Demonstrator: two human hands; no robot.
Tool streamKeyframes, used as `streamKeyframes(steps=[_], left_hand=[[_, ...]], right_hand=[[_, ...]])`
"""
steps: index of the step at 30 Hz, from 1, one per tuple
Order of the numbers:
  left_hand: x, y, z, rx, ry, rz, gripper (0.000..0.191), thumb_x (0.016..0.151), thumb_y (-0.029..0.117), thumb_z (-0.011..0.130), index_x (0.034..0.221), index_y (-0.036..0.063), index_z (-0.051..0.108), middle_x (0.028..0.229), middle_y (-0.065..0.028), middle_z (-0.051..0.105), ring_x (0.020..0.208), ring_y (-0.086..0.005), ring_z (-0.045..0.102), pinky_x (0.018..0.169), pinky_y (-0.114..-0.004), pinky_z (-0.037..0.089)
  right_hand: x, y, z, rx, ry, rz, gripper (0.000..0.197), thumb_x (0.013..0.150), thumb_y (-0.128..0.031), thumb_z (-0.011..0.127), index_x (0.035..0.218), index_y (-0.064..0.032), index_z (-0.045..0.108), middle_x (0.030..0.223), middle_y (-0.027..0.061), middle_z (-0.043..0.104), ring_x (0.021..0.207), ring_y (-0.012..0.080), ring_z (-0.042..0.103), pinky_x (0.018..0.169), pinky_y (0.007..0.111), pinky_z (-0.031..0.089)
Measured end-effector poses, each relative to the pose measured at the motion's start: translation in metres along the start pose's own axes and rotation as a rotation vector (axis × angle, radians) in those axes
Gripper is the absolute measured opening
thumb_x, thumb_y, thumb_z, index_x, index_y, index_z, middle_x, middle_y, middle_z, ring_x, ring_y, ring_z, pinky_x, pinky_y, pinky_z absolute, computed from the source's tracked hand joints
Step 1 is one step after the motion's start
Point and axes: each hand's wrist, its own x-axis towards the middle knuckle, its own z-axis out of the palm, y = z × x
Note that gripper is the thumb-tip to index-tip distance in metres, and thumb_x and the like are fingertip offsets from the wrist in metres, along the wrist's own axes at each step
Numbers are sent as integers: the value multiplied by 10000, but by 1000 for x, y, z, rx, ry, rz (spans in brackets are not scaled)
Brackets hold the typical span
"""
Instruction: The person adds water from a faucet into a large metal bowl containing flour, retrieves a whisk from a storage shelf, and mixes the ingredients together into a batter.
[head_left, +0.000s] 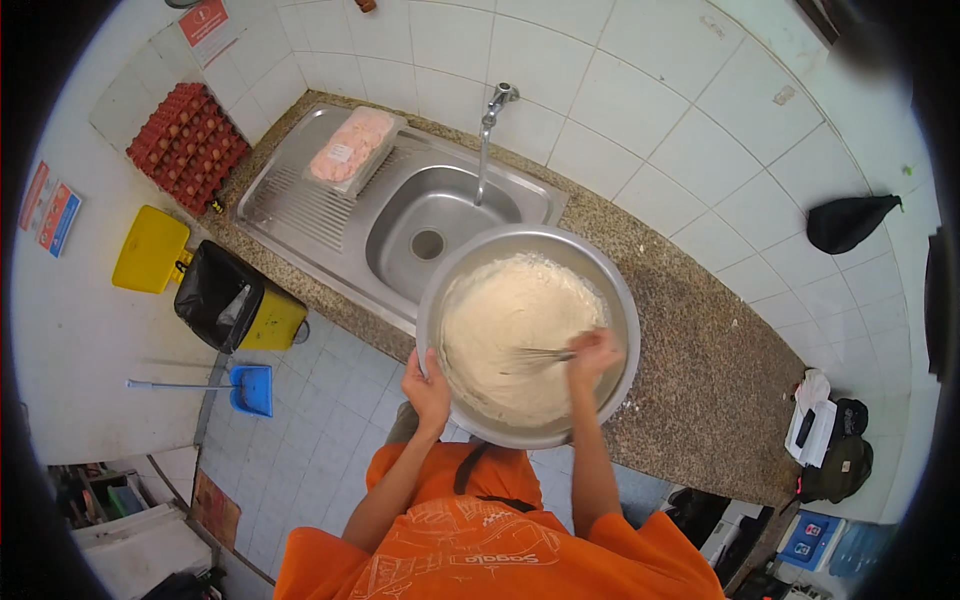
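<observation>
A large metal mixing bowl (626, 300) with a pale, creamy batter (517, 315) inside stands at the counter's front edge, beside and partly over the sink's right rim. My left hand (429, 390) grips the bowl's rim at its lower left. Over the batter, my right hand (592, 352) holds a wire whisk (536, 358) by its handle, the wires lying in the batter near its middle. The whisk and the right hand are somewhat blurred.
Behind the bowl is a steel sink (401, 225) under a tap (491, 112). A clear container of pink food (352, 146) lies on the drainboard. Red egg trays (187, 146) stand at the counter's left end, above a yellow bin (274, 322). Bags (840, 465) are at the far right.
</observation>
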Motion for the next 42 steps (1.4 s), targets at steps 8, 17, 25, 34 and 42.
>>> streamKeyframes(steps=[8, 17, 25, 34, 42], left_hand=[[-8, 4, 10, -94, -130, -43, 268, 1023, 81, 517, 1210, -99, 580, 1024, -112, 689, 937, -116, 601, 809, -261, 481], [-2, -6, -1, -81, 73, -55, 269, 1021, 90, 525, 1197, -106, 580, 1030, -122, 694, 887, -130, 624, 777, -271, 498], [0, -8, -1, 21, -36, 21, 243, 1009, 111, 553, 1150, -79, 608, 917, -121, 709, 805, -120, 636, 706, -278, 506], [9, 10, 9, 122, 31, 41, 250, 1001, 128, 563, 1129, -78, 622, 904, -184, 719, 802, -162, 662, 705, -322, 516], [24, -5, 12, 32, 41, -18, 273, 1001, 131, 557, 1142, -91, 630, 992, -171, 713, 891, -173, 638, 817, -314, 496]], right_hand=[[98, -2, 58, 159, 27, -364, 247, 886, -80, 559, 649, -46, 497, 578, 28, 469, 478, 140, 450, 451, 287, 363], [-40, -18, 24, -46, -384, -61, 334, 928, -42, 511, 602, -63, 440, 504, 35, 408, 409, 129, 376, 391, 297, 314], [33, -60, 66, 44, -328, -408, 363, 933, -35, 534, 605, -78, 385, 524, 16, 388, 435, 104, 340, 418, 286, 267], [-38, -167, 50, 251, -856, -269, 363, 907, -21, 523, 591, -49, 346, 534, 27, 372, 459, 122, 331, 447, 299, 239], [-28, -151, -22, -182, -779, -348, 351, 885, -20, 538, 597, -52, 340, 521, 26, 343, 428, 132, 314, 420, 320, 264]])
